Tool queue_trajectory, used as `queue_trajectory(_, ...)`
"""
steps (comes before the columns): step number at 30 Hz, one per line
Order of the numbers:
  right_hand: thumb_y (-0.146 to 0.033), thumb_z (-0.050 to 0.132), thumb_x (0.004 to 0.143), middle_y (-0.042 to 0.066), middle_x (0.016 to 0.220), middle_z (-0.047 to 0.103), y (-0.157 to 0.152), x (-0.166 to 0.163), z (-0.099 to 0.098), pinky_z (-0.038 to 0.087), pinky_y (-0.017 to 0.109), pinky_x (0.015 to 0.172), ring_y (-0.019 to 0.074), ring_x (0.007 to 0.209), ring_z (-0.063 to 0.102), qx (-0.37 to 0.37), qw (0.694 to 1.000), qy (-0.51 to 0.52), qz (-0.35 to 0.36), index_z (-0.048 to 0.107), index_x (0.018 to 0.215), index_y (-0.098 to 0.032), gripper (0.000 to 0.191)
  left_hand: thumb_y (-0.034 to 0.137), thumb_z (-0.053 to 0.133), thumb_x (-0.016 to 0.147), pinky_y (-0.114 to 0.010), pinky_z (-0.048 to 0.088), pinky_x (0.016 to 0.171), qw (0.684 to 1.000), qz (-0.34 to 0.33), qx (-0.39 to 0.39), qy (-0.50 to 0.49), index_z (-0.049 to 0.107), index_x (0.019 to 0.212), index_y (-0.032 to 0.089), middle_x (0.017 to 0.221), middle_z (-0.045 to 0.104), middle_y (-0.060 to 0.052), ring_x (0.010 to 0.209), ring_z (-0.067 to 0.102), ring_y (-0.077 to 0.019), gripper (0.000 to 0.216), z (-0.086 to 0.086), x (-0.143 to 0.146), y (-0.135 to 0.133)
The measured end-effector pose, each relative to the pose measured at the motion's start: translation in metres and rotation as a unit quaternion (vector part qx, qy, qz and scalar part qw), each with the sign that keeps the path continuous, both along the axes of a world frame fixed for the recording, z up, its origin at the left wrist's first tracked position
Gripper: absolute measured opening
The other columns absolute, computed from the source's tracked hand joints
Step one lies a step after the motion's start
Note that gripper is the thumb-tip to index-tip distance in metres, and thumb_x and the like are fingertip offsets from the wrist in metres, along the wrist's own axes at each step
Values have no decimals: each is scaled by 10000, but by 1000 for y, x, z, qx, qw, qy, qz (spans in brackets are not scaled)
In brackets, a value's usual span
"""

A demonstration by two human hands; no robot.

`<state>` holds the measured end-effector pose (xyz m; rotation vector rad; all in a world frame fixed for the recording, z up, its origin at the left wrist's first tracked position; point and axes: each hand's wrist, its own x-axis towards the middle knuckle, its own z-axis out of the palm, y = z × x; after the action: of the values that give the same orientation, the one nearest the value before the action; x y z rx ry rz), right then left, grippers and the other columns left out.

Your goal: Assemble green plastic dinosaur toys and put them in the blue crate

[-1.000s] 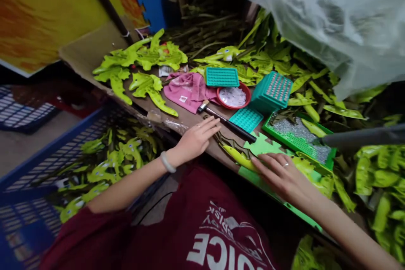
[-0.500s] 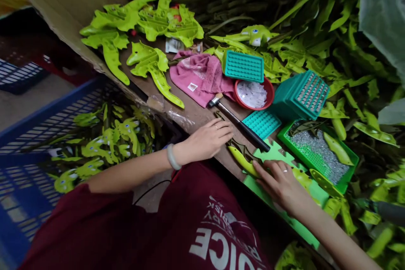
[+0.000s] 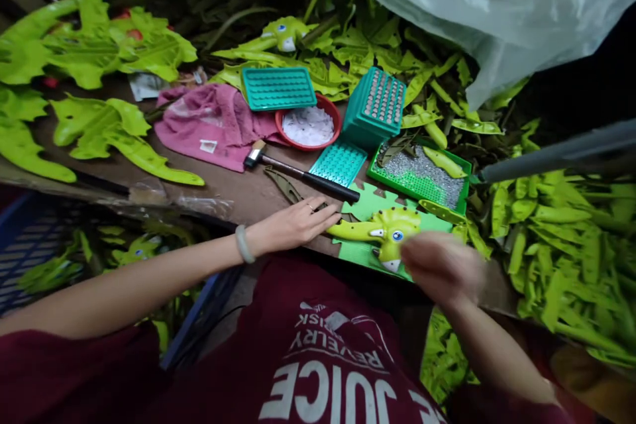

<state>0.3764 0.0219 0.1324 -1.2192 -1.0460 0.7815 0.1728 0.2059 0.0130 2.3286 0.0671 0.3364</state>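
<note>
1. Lime-grn dino toy [image 3: 395, 230]: on grn foam mat [image 3: 354, 253], horned head to R, narrow end to L.
2. L hand [image 3: 298, 222]: unclenched, fingers nearly straight, laid over narrow end.
3. R hand [image 3: 442, 265]: blurred, by toy's head; can't tell if grasping.
4. Maroon shirt [image 3: 318, 351]: white "JUICE", "REVELRY".
5. Grn tray [image 3: 466, 195]: silver bits [image 3: 422, 172].
6. Teal stack [image 3: 368, 129]: small pcs [image 3: 385, 96] in rows on top.
7. Red bowl [image 3: 336, 126]: white bits [image 3: 308, 127].
8. Blue crate [image 3: 14, 242]: lime-grn parts [image 3: 136, 252].

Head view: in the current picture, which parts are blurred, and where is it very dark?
In the head view, the right hand is strongly blurred, while the left hand and toy look clearer; also in the head view, near-black shadow lies right of the plastic sheet.
</note>
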Motion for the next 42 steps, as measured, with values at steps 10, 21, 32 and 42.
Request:
queue_trajectory(10, -427, 625, 866, -47, 485, 198, -40, 82, 25, 150, 300, 399, 109, 410, 169, 117, 929, -29, -350, 360, 489, -246, 495, 171, 506, 1009, -573, 362, 1219, 997, -1, 78, 7, 581, 1421, 210, 1513, 551, -139, 1461, 449, -321, 421, 17, -5, -3)
queue_trajectory(21, -471, 689, 802, 7, 961, 656, 72, 154, -6, 544, 435, 869, 229, 902, 663, -36, 966, -95, -238, 501, 1297, -324, 550, 402, 736, 850, -438, 398, 1141, 978, -192, -16, -76, 760, 903, 246, 1146, 766, -78, 1218, 651, -275, 166, 35, 247, 32)
queue_trajectory(32, -501, 580, 773, -83, 582, 426, 42, 156, -35, 454, 346, 561, 166, 489, 471, 9, 914, -32, -404, 452, 1006, -318, 323, 221, 862, 731, -578, 290, 1141, 993, -55, 96, -31, 677, 1104, 127, 1456, 528, -232, 1378, 440, -457, 427, 26, 316, -4)
queue_trajectory(42, -430, 586, 778, -97, 560, 483, 34, 161, -81, 439, 297, 480, 142, 443, 474, 75, 938, 2, -339, 488, 1010, -302, 282, 285, 555, 990, -509, 512, 972, 986, -60, 154, -8, 630, 1137, 163, 1311, 577, -164, 1215, 542, -350, 206, 75, 194, -8)
